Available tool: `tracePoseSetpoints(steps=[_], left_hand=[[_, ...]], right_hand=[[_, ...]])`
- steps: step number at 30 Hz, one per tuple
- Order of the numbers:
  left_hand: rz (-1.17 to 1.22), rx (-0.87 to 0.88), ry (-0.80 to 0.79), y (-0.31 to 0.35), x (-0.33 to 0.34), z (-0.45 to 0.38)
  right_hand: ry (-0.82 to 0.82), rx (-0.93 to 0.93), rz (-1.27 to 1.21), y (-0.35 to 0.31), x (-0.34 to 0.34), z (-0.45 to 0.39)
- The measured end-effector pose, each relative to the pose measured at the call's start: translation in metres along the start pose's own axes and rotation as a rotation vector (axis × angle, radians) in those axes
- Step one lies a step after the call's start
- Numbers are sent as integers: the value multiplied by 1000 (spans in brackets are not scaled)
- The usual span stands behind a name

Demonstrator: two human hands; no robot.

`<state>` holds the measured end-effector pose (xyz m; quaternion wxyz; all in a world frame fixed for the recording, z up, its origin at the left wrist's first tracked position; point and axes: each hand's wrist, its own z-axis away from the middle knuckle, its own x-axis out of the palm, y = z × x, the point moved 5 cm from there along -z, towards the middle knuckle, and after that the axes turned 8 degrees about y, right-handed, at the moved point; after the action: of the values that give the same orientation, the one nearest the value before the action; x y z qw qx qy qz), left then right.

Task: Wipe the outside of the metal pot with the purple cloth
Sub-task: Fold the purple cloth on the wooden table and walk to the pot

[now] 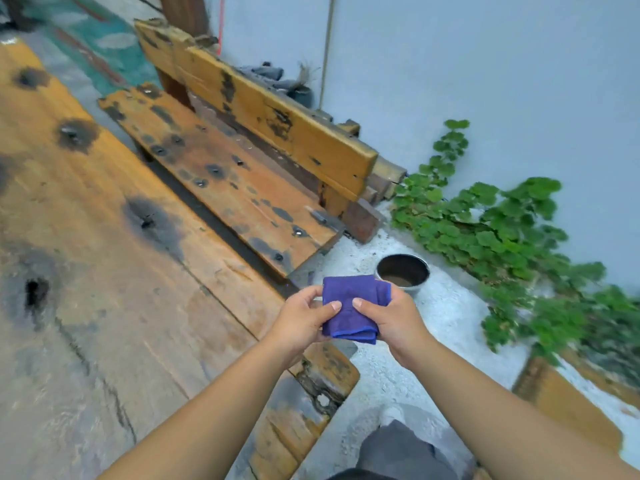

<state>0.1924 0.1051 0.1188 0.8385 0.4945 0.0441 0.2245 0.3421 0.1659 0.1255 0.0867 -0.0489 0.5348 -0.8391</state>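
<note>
A folded purple cloth (351, 306) is held in the air between both hands, above the end of the wooden table. My left hand (301, 322) grips its left side with the thumb on top. My right hand (393, 318) grips its right side, thumb pressed on the cloth. The metal pot (403, 271) stands on the pale gravel ground just beyond the cloth, open side up, dark inside with some brownish liquid. Its near rim is partly hidden behind the cloth and my right hand. Neither hand touches the pot.
A worn wooden table (121, 271) fills the left side. A wooden bench (235, 181) stands behind it against a pale blue wall. Green leafy plants (502, 237) grow at the right. My leg and shoe (398, 441) show at the bottom.
</note>
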Motion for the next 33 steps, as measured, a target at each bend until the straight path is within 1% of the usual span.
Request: tracePoseSetpoints(steps=[5, 10, 14, 20, 25, 30, 33], left_hand=[[-137, 37, -19, -11, 67, -11], [-294, 58, 21, -29, 124, -42], [-441, 76, 57, -36, 168, -75], [-476, 70, 127, -33, 237, -129], [-486, 25, 161, -40, 300, -179], [-465, -1, 127, -65, 336, -235], [-473, -2, 85, -91, 348, -277]], right_hand=[[242, -74, 94, 3, -68, 4], [333, -74, 184, 17, -128, -21], [325, -51, 213, 24, -174, -69], [249, -5, 244, 20, -233, -150], [193, 43, 315, 15, -290, -215], [157, 84, 289, 34, -325, -275], [183, 145, 214, 61, -334, -313]])
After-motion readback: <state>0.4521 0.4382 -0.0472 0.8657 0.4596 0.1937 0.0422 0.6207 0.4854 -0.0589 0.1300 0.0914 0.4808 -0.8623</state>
